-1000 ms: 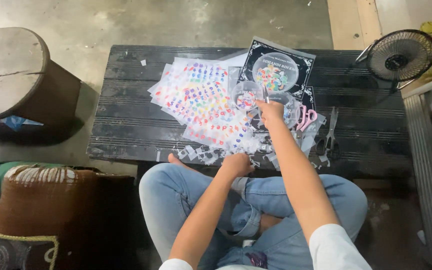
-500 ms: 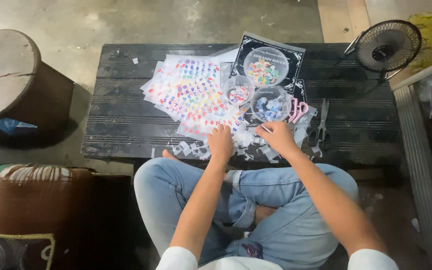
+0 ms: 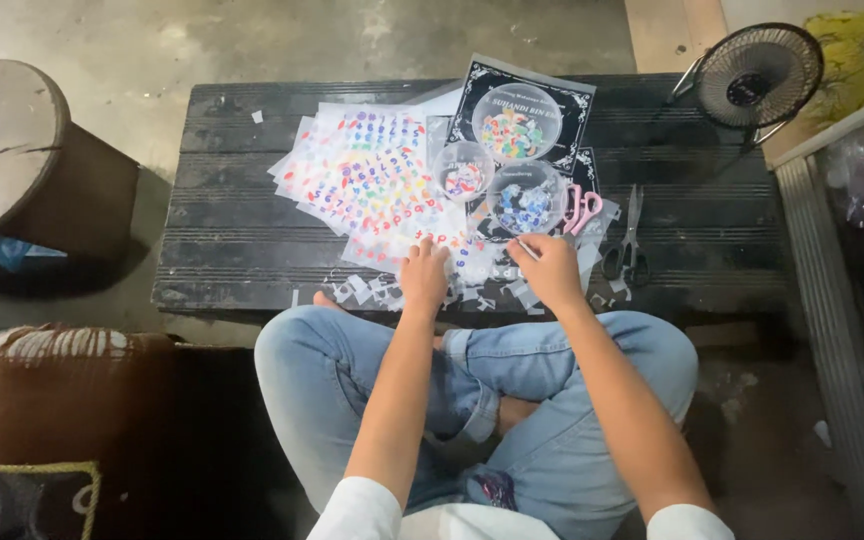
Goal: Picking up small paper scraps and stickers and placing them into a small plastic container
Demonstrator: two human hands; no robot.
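I sit cross-legged at a low dark wooden table (image 3: 232, 190). My left hand (image 3: 424, 272) rests with fingers spread on the near edge of a pile of clear sticker sheets (image 3: 362, 180) covered in small coloured letters. My right hand (image 3: 549, 268) is closed around a small thin clear strip, just below a round clear bowl (image 3: 525, 200) of blue and white pieces. A smaller clear bowl (image 3: 463, 170) and a larger one (image 3: 515, 125) with mixed coloured pieces stand behind it on black printed cards. Cut clear scraps (image 3: 372, 290) lie along the front edge.
Pink-handled scissors (image 3: 582, 208) and dark metal scissors (image 3: 630, 240) lie right of the bowls. A small black fan (image 3: 757, 75) stands at the table's back right corner. A round wooden stool (image 3: 22, 150) is at left, a brown cushion (image 3: 82, 420) at lower left.
My right hand drew back from the bowls to the table's front edge. My left hand slid a little forward onto the sheets. The camera view shifted slightly.
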